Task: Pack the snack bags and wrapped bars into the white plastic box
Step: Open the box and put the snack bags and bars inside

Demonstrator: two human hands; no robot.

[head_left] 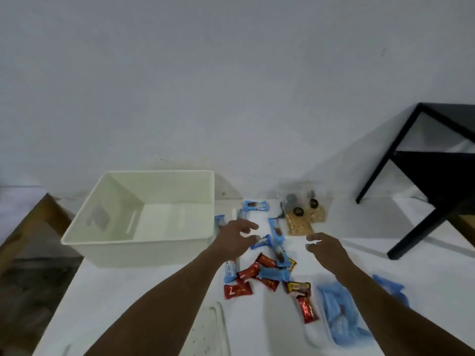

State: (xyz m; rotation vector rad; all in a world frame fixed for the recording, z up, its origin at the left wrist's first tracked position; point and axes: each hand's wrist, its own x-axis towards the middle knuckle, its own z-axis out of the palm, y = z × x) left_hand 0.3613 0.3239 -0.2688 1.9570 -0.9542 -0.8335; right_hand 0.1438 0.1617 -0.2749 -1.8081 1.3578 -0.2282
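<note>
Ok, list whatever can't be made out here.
Head view, the only one:
Lettering on the red foil-wrapped bars: blurred, too small.
Dark-blue wrapped bar: partly behind the left hand's fingers.
Black metal table: cut off by the right edge.
Near floor of the white plastic box: hidden by its front wall.

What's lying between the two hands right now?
In the head view, two blue wrapped bars lie between the left hand and the right hand. Both hands are open and hold nothing.
</note>
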